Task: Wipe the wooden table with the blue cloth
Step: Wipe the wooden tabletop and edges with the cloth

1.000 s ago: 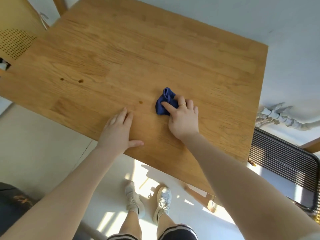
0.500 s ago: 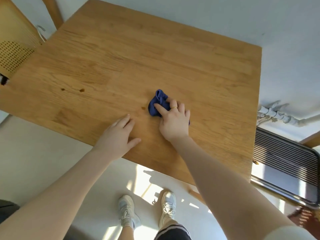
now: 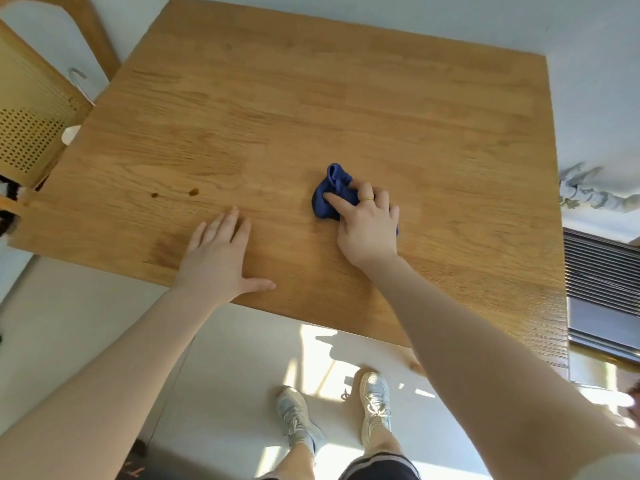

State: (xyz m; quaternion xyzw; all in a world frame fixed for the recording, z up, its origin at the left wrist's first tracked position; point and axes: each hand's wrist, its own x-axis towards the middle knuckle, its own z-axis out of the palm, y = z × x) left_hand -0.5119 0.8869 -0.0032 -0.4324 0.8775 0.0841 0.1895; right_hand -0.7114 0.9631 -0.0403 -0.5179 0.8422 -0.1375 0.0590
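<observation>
The wooden table [image 3: 346, 98] fills the middle of the view. A crumpled blue cloth [image 3: 330, 192] lies on it, right of centre. My right hand [image 3: 367, 223] presses down on the cloth, index finger stretched over it; a gold ring is on one finger. A bit of cloth shows past the hand's right side. My left hand [image 3: 218, 258] rests flat on the table near the front edge, fingers straight, thumb spread, apart from the cloth. Two small dark spots [image 3: 193, 192] mark the table's left part.
A wooden chair with a woven cane back [image 3: 31, 109] stands at the table's left corner. A radiator [image 3: 602, 289] and pipes [image 3: 588, 195] sit low on the right wall. My legs and white shoes [image 3: 374, 403] are on the pale floor below the table's front edge.
My right hand has slid the cloth leftward over the table, and the small spot that lay just left of it is now covered. My left hand has stayed flat near the front edge.
</observation>
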